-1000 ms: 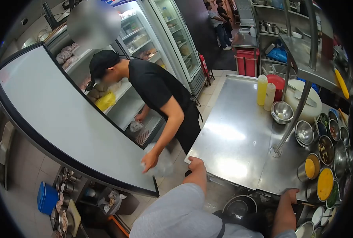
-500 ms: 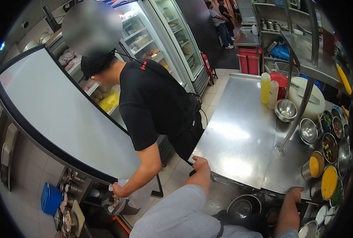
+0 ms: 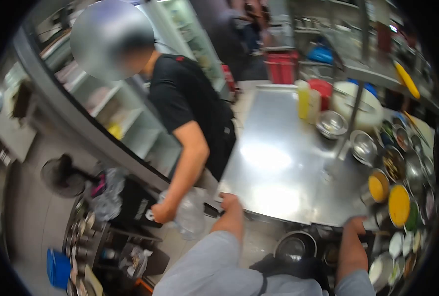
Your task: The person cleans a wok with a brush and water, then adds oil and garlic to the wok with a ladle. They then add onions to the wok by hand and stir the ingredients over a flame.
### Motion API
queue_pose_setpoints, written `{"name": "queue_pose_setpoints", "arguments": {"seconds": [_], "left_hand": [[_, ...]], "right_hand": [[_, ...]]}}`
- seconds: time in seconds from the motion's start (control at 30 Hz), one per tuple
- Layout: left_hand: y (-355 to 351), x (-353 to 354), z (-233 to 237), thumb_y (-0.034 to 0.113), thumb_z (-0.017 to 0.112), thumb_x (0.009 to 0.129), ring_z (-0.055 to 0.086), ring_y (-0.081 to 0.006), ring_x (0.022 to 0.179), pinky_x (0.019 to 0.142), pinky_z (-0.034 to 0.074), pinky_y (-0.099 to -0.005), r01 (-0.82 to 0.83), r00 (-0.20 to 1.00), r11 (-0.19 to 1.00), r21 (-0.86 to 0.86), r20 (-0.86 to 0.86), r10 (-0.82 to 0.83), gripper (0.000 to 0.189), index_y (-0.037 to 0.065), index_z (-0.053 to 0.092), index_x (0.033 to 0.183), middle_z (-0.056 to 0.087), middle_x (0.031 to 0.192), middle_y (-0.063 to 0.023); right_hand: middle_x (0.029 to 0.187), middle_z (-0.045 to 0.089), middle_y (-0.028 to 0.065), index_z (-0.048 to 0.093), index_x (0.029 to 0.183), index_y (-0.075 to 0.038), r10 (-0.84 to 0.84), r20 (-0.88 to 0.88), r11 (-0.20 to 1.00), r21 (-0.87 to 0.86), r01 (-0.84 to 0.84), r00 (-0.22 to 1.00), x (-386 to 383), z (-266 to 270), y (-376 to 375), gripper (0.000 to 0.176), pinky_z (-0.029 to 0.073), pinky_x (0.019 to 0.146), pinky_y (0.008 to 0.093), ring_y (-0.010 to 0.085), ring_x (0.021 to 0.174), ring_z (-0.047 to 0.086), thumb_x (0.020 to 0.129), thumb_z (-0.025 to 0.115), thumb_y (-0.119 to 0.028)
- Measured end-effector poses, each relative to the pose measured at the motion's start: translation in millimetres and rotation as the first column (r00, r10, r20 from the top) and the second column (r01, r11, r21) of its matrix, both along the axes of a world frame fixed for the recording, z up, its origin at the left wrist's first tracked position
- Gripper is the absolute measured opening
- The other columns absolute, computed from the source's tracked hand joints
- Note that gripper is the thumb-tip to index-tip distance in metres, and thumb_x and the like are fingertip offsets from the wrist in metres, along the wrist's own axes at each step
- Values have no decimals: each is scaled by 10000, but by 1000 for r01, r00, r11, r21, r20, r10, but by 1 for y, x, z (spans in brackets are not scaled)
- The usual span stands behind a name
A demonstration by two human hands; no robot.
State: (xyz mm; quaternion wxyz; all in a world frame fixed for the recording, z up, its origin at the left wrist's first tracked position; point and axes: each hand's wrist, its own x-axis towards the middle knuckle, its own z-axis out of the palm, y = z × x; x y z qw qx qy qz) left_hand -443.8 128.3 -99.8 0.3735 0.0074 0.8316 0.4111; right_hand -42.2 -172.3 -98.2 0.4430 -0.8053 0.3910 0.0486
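Note:
My left hand is closed on the near left corner of the steel table. At the table's front edge, towards the right, rests my right hand; its fingers are blurred and partly hidden. Steel pots of yellow-orange food, the smaller pot and the larger pot, stand just beyond it. Below the table edge, between my arms, sits a round metal pot.
A co-worker in black stands at the left, holding a clear plastic bag beside the open door of the fridge. A pedestal fan and blue container are further left. Squeeze bottles and steel bowls stand on the table.
My view has shifted and blurred. The fridge door has swung aside, uncovering more shelves and the fan. The co-worker's hand has moved with the clear bag. My hands stay at the table edge.

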Motion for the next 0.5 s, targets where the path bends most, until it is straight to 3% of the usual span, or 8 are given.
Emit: {"name": "queue_pose_setpoints", "arguments": {"seconds": [0.1,0.13,0.17,0.2,0.3,0.37,0.4,0.5], "left_hand": [[0,-4,-5,532,366,898,564,-377,1085,933,444,-457,88,995,996,26,48,-89,696,-70,461,1235,548,1226,-235],[-1,-1,-6,535,361,899,565,-373,1084,932,445,-457,109,991,994,28,79,-111,694,-61,466,1239,548,1230,-225],[0,1,-2,539,355,900,566,-368,1083,931,446,-456,120,985,992,34,120,-123,691,-51,471,1242,549,1235,-215],[-1,3,0,542,349,902,566,-364,1082,930,447,-455,123,977,992,33,173,-126,689,-42,476,1245,549,1239,-205],[-6,3,12,553,332,905,568,-350,1079,927,450,-453,126,952,992,27,279,-129,684,-14,490,1255,551,1252,-176],[-8,0,10,559,320,907,569,-341,1077,925,452,-452,97,959,995,2,269,-94,682,4,500,1261,552,1260,-156],[-3,1,7,568,294,907,550,-342,1107,958,425,-453,-36,985,999,-31,167,41,698,-1,522,1241,539,1277,-155],[-7,0,10,581,284,910,492,-335,1184,999,392,-442,-38,981,999,-9,188,39,729,-16,477,1280,486,1342,-139]], "right_hand": [[1042,612,251,391,1155,128,-150,30,982,-112,152,988,19,-48,-1,763,502,827,447,380,926,625,831,571,-538],[1117,571,298,318,1224,156,-30,50,970,-241,41,998,34,-76,-9,790,442,940,440,378,1013,596,856,552,-504],[1118,551,333,305,1225,135,-100,110,995,-11,102,989,2,-11,-2,781,434,954,448,408,1049,574,846,568,-495],[1097,550,344,317,1216,104,-125,102,992,41,121,987,-5,7,-2,752,427,949,479,446,1042,563,844,564,-501],[1083,552,347,334,1192,76,-252,169,967,82,241,953,-1,4,-5,694,430,931,496,469,1030,556,847,569,-478],[1077,556,343,349,1161,68,-216,134,971,130,199,967,-10,20,-5,665,441,909,498,468,1016,563,846,570,-474],[1076,557,342,353,1151,65,-204,121,971,150,186,971,-12,24,-5,655,445,902,498,467,1011,566,846,570,-473],[1066,564,337,365,1119,61,-200,135,972,149,180,970,-12,22,-4,631,457,878,496,466,999,571,846,569,-470]]}}
